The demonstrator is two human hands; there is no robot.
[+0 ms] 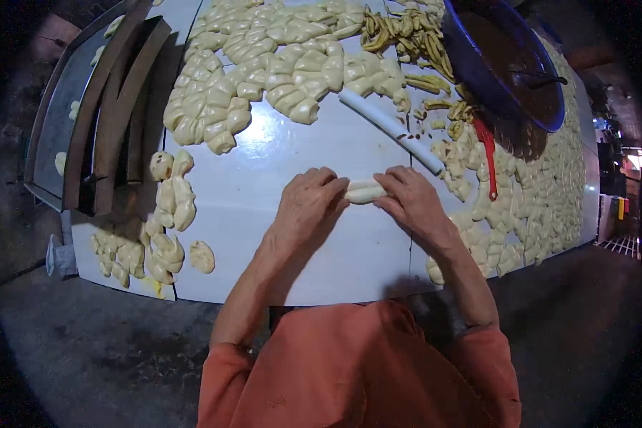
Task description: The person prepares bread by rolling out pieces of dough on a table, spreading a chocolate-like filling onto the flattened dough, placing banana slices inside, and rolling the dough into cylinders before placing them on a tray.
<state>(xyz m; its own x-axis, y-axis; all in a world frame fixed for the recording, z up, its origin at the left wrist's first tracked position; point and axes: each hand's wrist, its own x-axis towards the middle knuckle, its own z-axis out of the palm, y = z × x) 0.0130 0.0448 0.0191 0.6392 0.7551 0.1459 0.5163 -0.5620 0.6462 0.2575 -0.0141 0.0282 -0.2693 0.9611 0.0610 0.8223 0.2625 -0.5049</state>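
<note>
A small pale dough roll (364, 192) lies lengthwise between my hands above the middle of the white table. My left hand (308, 202) is closed on its left end, fingers bent and thumb underneath. At the opposite end, my right hand (412, 200) pinches the dough between thumb and fingers. Just beyond my right hand lies a white rolling pin (389, 130), slanting across the tabletop. A red-handled spatula or brush (489, 158) rests on dough pieces farther right.
Shaped dough pieces (292, 75) crowd the far side, and more dough pieces (528, 196) spread along the right. A blue basin (471, 68) of brown filling stands far right beside peeled banana pieces (410, 36). Long metal pans (110, 107) and a tray (53, 143) are at left.
</note>
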